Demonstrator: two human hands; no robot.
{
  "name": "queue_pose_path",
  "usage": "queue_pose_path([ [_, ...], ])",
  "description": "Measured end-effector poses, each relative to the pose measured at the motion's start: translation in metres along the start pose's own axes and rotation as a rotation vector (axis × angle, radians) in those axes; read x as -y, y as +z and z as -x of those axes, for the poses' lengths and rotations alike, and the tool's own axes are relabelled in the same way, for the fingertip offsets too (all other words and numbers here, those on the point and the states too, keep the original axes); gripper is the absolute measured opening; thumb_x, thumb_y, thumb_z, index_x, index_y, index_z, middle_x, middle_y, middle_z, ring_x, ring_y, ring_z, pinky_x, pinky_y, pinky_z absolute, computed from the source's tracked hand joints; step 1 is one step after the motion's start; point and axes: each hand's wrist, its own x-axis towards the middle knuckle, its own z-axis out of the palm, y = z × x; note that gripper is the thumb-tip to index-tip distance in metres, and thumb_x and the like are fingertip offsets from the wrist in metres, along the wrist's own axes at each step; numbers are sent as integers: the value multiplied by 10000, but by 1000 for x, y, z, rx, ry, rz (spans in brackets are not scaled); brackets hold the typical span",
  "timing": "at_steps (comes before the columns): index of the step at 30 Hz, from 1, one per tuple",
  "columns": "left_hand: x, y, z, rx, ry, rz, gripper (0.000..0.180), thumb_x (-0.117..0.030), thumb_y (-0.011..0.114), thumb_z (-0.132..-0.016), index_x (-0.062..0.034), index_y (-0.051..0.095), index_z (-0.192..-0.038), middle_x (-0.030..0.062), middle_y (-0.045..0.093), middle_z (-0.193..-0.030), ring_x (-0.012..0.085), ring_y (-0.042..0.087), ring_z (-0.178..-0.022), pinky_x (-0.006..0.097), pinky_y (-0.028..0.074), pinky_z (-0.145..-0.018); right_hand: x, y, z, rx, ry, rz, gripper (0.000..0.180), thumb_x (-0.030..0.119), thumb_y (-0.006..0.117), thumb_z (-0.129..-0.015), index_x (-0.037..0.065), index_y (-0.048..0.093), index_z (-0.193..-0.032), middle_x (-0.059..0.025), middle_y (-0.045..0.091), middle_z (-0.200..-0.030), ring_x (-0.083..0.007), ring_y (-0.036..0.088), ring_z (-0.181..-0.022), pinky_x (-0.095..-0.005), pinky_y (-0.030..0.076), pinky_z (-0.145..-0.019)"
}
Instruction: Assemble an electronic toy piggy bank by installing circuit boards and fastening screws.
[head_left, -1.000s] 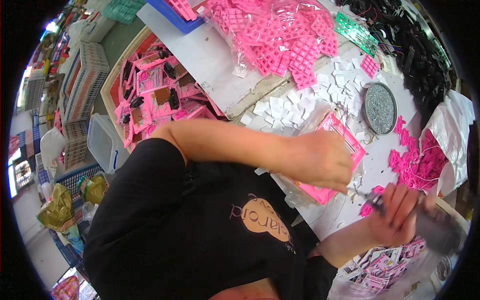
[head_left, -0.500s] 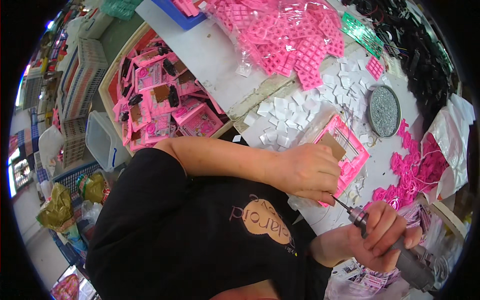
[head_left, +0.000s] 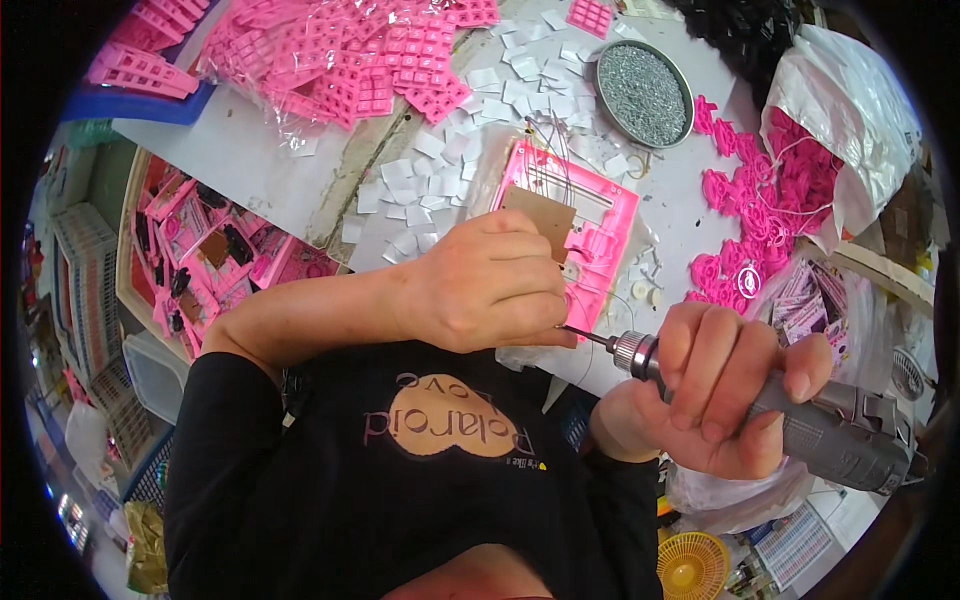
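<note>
A grey electric screwdriver (head_left: 800, 425) lies in my right hand (head_left: 715, 390), its fingers wrapped round the body. The thin bit points left and meets the fingertips of my left hand (head_left: 490, 285). That hand is closed and rests over the near left part of a pink plastic casing (head_left: 590, 285). Whatever its fingertips pinch, if anything, is hidden. A brown board (head_left: 540, 215) sits inside the casing, and thin wires (head_left: 565, 160) stick out at its far end. Clear plastic film shows under the casing.
Beyond the casing are scattered white squares (head_left: 440, 160), a round tin of small metal pieces (head_left: 645, 95) and pink keypad sheets (head_left: 370, 55). Pink cords (head_left: 735, 220) spill from a white bag (head_left: 850, 110) at right. A bin of pink toys (head_left: 200, 250) stands at left.
The view has shifted, so the bench and both hands appear further left and higher. The bit stays at my left fingertips, and the screwdriver now lies closer to level.
</note>
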Motion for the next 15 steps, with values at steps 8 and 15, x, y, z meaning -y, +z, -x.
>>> queue_pose_path([
  [8,0,-2,1,34,13,0,301,-230,858,-744,-93,600,-820,19,572,-821,196,569,-728,336,448,-703,2,4,-2,12,38,50,235,218,641,-974,162,525,-1170,59,520,-605,-87,484,-517,-275,370,-546],
  [15,7,-10,4,120,8,14,273,-252,833,-772,-106,605,-804,15,582,-786,217,560,-672,375,430,-714,-15,-6,3,33,-14,-56,339,119,663,-941,140,445,-1200,-43,547,-655,-194,516,-544,-384,442,-567],
])
